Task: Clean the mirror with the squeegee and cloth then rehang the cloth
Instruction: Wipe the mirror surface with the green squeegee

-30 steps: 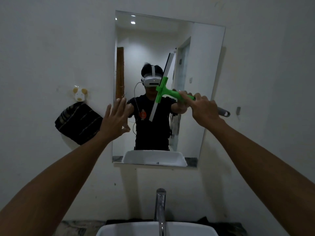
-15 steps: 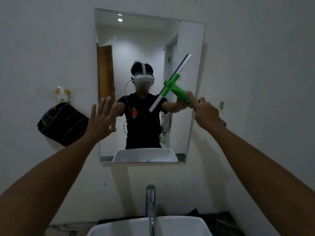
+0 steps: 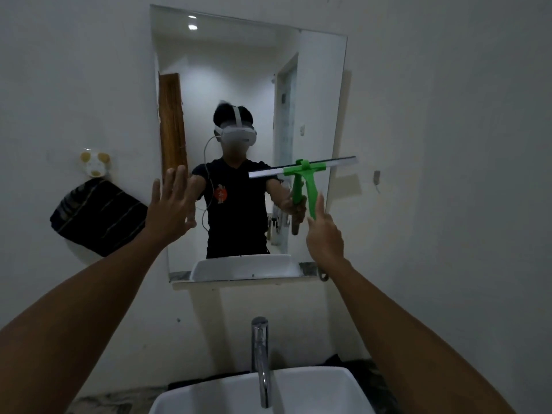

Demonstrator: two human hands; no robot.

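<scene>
At the bottom centre of the frame sits a white sink (image 3: 352, 386), its rim cut off by the lower edge, with a chrome tap (image 3: 260, 354) rising upright from behind it. Dark stone counter shows in slivers on either side of the basin.

Two bare forearms reach up from the lower corners. The left hand (image 3: 171, 204), left of centre, is released: palm flat toward the glass, fingers spread and pointing up, gripping nothing, over the lower left edge of the mirror (image 3: 227, 64). Whether it touches the glass cannot be told. The right hand (image 3: 325, 237), right of centre, is clenched around the lower end of the squeegee (image 3: 304, 177) handle. The green handle stands nearly upright, and the blade runs almost level across the right half of the mirror, its right tip passing just beyond the mirror's right edge. Whether the blade presses the glass cannot be told.

The mirror hangs upright on the pale wall and reflects the person in a dark shirt with a small red-orange emblem on the chest; no writing on it can be read.

At mid left of the frame, well apart from the squeegee, the dark striped cloth (image 3: 95, 216) hangs from a white hook (image 3: 95, 167) with two yellowish round spots. No brand or label is legible anywhere.
</scene>
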